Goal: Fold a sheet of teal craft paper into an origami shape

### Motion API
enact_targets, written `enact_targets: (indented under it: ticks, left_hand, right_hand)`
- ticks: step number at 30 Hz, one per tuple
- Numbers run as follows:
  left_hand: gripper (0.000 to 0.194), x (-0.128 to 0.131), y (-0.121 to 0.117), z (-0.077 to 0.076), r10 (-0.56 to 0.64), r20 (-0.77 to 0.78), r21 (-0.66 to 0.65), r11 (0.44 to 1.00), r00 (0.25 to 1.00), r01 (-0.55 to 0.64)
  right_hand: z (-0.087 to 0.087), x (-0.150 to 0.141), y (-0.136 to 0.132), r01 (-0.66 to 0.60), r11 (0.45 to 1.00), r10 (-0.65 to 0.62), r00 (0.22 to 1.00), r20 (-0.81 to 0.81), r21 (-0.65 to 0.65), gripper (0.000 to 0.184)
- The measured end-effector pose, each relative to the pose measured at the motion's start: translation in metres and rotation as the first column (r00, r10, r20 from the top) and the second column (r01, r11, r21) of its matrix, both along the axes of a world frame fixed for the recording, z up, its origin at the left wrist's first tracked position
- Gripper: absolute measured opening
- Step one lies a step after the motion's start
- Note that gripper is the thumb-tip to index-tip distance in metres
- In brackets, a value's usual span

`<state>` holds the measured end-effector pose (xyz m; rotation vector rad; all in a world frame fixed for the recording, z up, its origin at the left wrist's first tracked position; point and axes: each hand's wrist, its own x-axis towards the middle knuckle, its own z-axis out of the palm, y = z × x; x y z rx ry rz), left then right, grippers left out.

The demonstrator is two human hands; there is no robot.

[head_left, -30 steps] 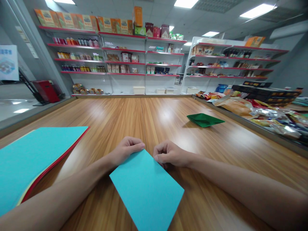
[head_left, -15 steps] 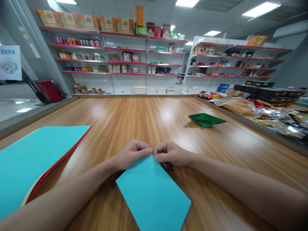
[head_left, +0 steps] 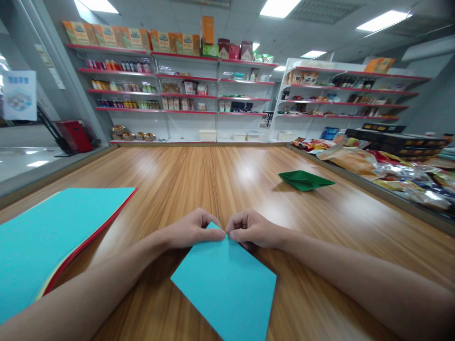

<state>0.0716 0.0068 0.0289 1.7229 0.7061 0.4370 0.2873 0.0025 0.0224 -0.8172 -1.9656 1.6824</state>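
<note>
My left hand (head_left: 190, 230) and right hand (head_left: 255, 229) pinch blue paper (head_left: 229, 286) at its far end, likely to steady it; green folded paper (head_left: 307, 181) apart on bench (head_left: 170, 175).

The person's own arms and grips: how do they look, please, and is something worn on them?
The left arm and right arm are bare, with no sleeves in view. The left grip and right grip are ungloved human hands. No watch, bracelet or ring shows, though parts are hidden.
</note>
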Motion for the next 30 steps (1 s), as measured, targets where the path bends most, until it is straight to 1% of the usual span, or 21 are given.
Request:
enact_targets:
  ticks: [2, 7, 11, 16, 24, 30]
  left_hand:
    - [0.034, -0.001, 0.0, 0.0, -0.009, -0.021, 0.002, 1.0, 1.0, 0.01]
    - [0.031, -0.003, 0.002, -0.005, 0.11, 0.111, -0.069, 0.992, 0.988, -0.103]
    - [0.031, -0.006, 0.003, -0.008, 0.156, 0.151, -0.097, 0.985, 0.976, -0.142]
    - [0.034, -0.009, 0.004, -0.009, 0.178, 0.165, -0.088, 0.982, 0.97, -0.165]
    - [0.033, -0.009, 0.004, -0.009, 0.175, 0.174, -0.126, 0.98, 0.969, -0.154]
    - [0.034, -0.009, 0.004, -0.008, 0.199, 0.185, -0.149, 0.974, 0.962, -0.173]
  right_hand:
    - [0.001, -0.001, 0.0, -0.001, 1.0, 0.001, 1.0, 0.004, 0.013, 0.009]
    - [-0.001, -0.003, 0.004, 0.041, 0.999, -0.04, 0.998, -0.046, 0.01, 0.011]
    - [-0.002, -0.002, 0.005, 0.04, 0.999, -0.04, 0.997, -0.063, -0.006, 0.013]
    - [-0.003, 0.0, 0.005, 0.028, 0.999, -0.03, 0.997, -0.076, -0.022, 0.014]
    - [0.0, 0.0, 0.004, 0.029, 0.998, -0.032, 0.998, -0.059, -0.048, 0.014]
    - [0.0, 0.001, 0.004, 0.013, 0.997, -0.02, 0.996, -0.09, -0.077, 0.017]
